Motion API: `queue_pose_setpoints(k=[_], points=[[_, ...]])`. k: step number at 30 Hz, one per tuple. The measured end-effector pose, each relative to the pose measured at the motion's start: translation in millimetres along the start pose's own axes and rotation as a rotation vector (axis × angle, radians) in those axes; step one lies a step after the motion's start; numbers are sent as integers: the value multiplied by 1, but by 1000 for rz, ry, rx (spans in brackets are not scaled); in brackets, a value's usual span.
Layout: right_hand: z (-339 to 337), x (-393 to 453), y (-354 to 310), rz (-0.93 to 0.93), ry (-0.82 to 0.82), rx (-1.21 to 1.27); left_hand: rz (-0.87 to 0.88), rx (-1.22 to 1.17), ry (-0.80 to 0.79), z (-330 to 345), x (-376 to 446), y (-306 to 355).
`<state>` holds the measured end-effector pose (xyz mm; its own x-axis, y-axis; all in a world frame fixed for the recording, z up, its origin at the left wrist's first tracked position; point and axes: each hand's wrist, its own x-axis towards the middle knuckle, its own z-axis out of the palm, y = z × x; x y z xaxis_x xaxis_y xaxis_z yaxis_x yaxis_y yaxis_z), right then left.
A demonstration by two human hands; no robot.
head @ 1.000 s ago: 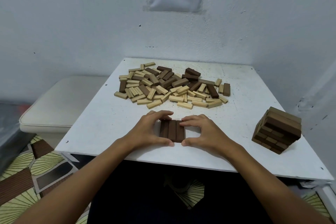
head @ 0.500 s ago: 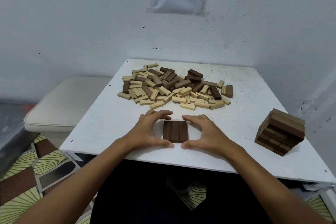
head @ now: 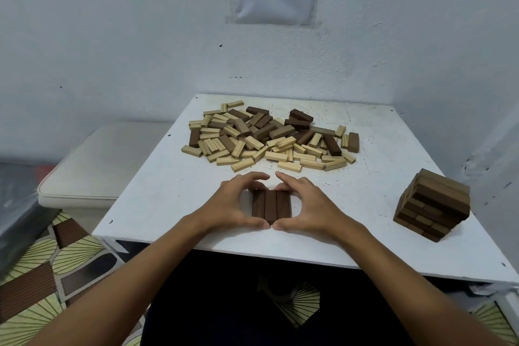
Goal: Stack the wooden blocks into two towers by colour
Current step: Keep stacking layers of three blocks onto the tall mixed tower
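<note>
Framing three dark brown blocks (head: 271, 204) laid flush, left hand (head: 230, 206) and right hand (head: 310, 206) curled around them

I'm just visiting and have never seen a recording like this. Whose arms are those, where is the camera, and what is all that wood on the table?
There is no machine here: a person is doing the job with bare hands, and the single camera sits on their head, looking forward and down. That is why both arms reach in from the bottom of the picture.

On the white table lies a loose pile of wooden blocks, pale and dark brown mixed together. Near the right edge stands a dark tower, already several layers high and a bit uneven.

In front of the person, three dark blocks lie flat, side by side. The left hand and right hand curl around this row from both sides, thumbs at the near end and fingers at the far end, apparently squaring it up.
</note>
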<state>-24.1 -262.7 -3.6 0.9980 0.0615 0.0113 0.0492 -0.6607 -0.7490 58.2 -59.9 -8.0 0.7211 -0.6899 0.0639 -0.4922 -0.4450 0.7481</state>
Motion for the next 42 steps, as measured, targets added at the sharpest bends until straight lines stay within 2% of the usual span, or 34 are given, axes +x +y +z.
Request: queue_pose_setpoints(k=[9,21,31,42], points=[[-8,-4,-6,16,66,36,43,-27,-18,-5,10,11],[-123,-38,-35,3,316,-67,330,-86,-68,-23,82,117],[-181,-110,8,183,494,-98,439,-51,-252,47,131,193],[-186,-138,47,292,514,-48,427,-29,-355,101,155,200]])
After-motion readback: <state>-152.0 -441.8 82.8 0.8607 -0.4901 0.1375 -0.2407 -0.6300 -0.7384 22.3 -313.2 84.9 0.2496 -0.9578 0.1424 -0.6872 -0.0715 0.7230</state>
